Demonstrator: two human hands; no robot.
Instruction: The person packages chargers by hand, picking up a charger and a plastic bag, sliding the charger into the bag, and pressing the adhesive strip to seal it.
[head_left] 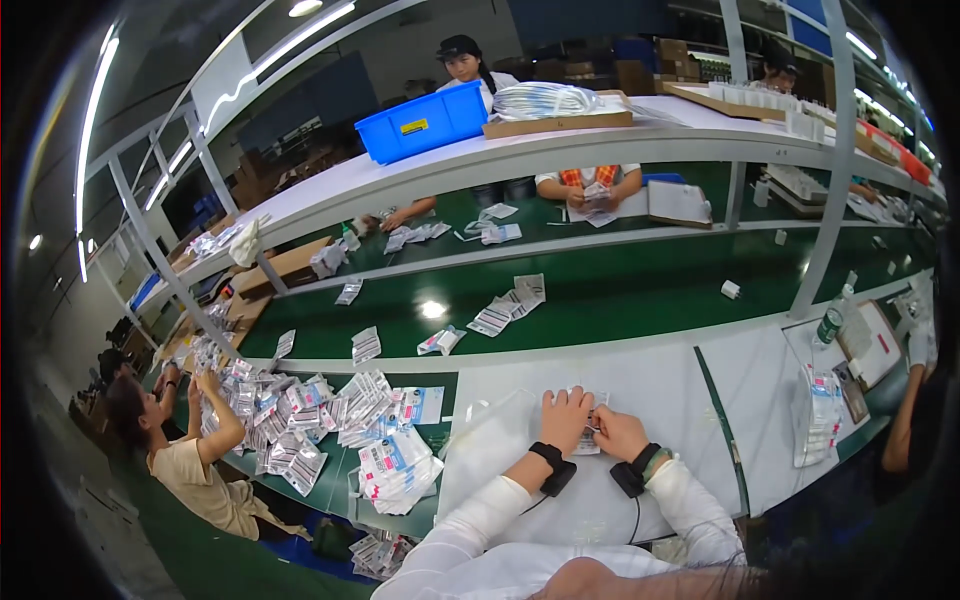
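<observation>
On the white work surface [520, 375] in front of me lies a small silvery printed packet [588, 443], partly hidden by my hands. My left hand [567, 418] covers its left side, fingers bent down over it and holding it against the surface. At its right edge, my right hand [620, 435] is closed, thumb and fingers pinching the packet. A crumpled clear plastic bag [492, 428] lies just left of my left hand. Both my wrists wear black bands with small dark boxes.
Left of me spreads a heap of similar packets [290, 415], with white, blue and pink packets [397, 465] nearest. Several packets lie on the green belt [610, 283] ahead. At right are a bundle of packets [818, 415] and a green bottle [829, 326]. A co-worker [205, 470] sits at left.
</observation>
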